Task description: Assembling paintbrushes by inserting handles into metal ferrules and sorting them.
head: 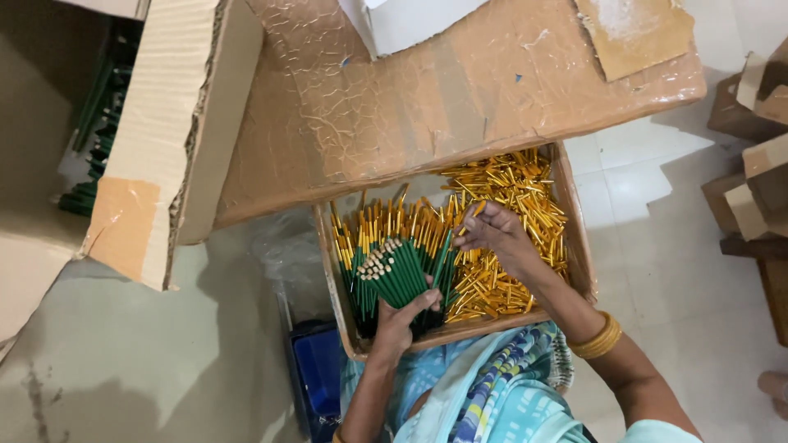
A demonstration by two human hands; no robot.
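A big cardboard sheet wrapped in brown tape [460,98] fills the upper middle of the view, lying over the far end of an open cardboard box [577,246] that rests on the person's lap. To the left a thick corrugated flap [172,139] with a patch of tan tape leans across the grey floor [123,361], and behind it, at the far left, a dark stack of green pens [94,156] shows in another carton. White floor tiles [648,180] lie to the right, with more cardboard pieces [755,164] at the right edge. A blue bin [320,373] sits just left of the person's knee.

Inside the open box, the right half holds a loose heap of golden pen caps [513,205], and the left half holds green pen barrels with golden ends [369,234], standing on a slant.

The left hand [406,316] is closed around a bundle of green pens [394,275], gripping it near the lower end, with the pale tips fanned up and to the left above the box's near-left part. The right hand [497,234] hovers over the heap of caps, fingers curled and pinching one golden cap [476,210] at the fingertips. A gold bangle [597,338] sits on the right forearm.
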